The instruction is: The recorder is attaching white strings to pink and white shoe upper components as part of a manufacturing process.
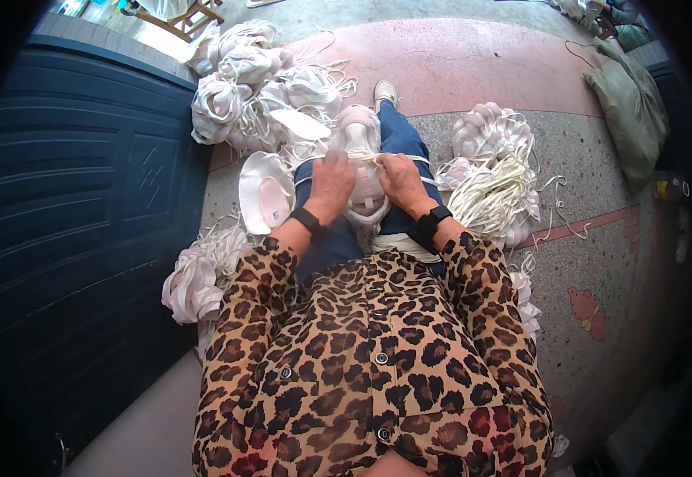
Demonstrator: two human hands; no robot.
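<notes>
So both hands are up around the middle of the frame, close together: the left hand (332, 187) is curled in a loose fist, a bit blurred, and the right hand (403, 184) has thumb and fingers pinched in. Both look closed on a thin white lace (368, 158), though the exact fingertip grip is too small to make out, especially on the left. Right between and under them, propped on the lap between the thighs of the blue jeans (402, 131), is a pink and white shoe upper (368, 191), toe end toward the top of the frame. Handling-wise, I'd guess it's light and floppy, padded round the collar, nothing fragile, so the legs make a decent cradle. I'd grab the upper by the sides near the eyelets; the lace is probably soft and a little slippery, so pinch it close to the holes. Just left of the left hand there's a white piece with a pink patch (255, 187). Further out, a big heap of white uppers (242, 87) sits upper left, a smaller pile (199, 282) lower left, and a lace-covered pile (489, 187) right of center. Dull green sack (631, 107) upper right, dark blue door (107, 175) down the left side.
</notes>
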